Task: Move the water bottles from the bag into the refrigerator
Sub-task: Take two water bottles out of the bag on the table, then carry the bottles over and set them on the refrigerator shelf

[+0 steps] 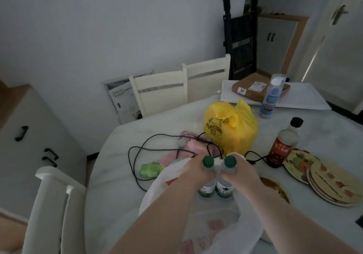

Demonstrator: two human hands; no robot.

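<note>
Both forearms enter from 6 o'clock, above the white bag, which lies open on the counter at its near edge. Ref. point for all directions: the two water bottles.

- L bottle and R bottle: upright, side by side, green caps up, lower parts in the bag mouth. Resting or lifted: cannot tell.
- L hand: fingers curled round the L bottle neck, just below the cap.
- R hand: same grip on the R bottle neck.
- 12 o'clock, near: yellow bag, tied at top.
- 10–11 o'clock: pink cloth w/ black cable looped across it.
- 9 o'clock: green packet.
- 2 o'clock: dark sauce bottle, upright.
- 3 o'clock: stack of round mats.
- 1 o'clock, far: spray bottle, upright in front of a brown parcel.
- 11 o'clock, beyond the counter: two white chairs.
</note>
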